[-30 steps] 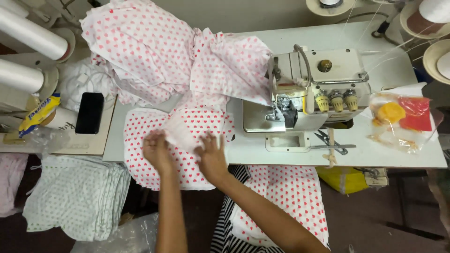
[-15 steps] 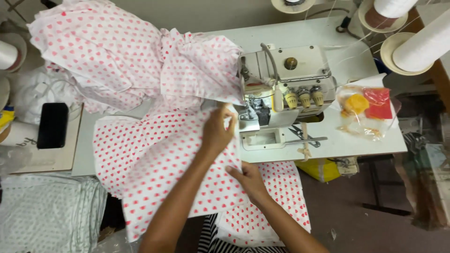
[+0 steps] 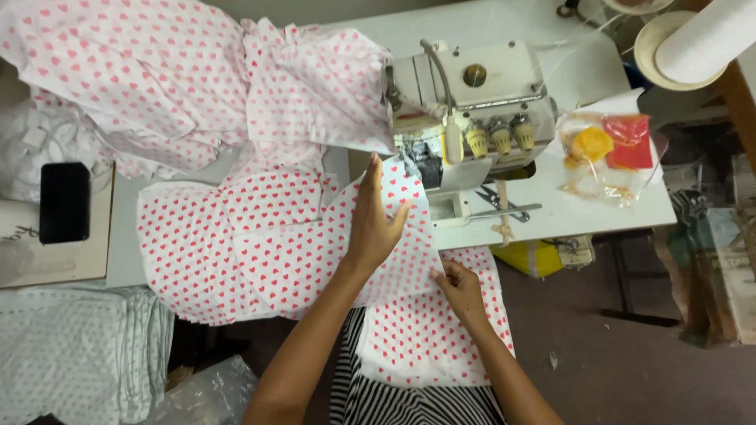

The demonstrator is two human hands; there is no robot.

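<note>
A white fabric piece with red hearts [image 3: 260, 244] lies spread over the front of the white sewing table [image 3: 567, 212]. My left hand [image 3: 376, 223] rests flat on it, fingers pointing toward the needle area of the cream overlock sewing machine [image 3: 465, 102]. My right hand [image 3: 459, 290] pinches the same fabric's lower edge just below the table front. More of the heart fabric [image 3: 425, 338] hangs over my lap.
A large heap of the same heart fabric [image 3: 181, 79] fills the table's back left. Scissors [image 3: 504, 206] lie by the machine, a plastic bag with red and yellow bits [image 3: 602, 153] to its right. A black phone [image 3: 63, 202] lies left, folded pale cloth [image 3: 71, 362] below it.
The fabric has been spread out and drawn right to the machine. My left hand moved up to the needle area; my right hand dropped to the fabric's lower edge.
</note>
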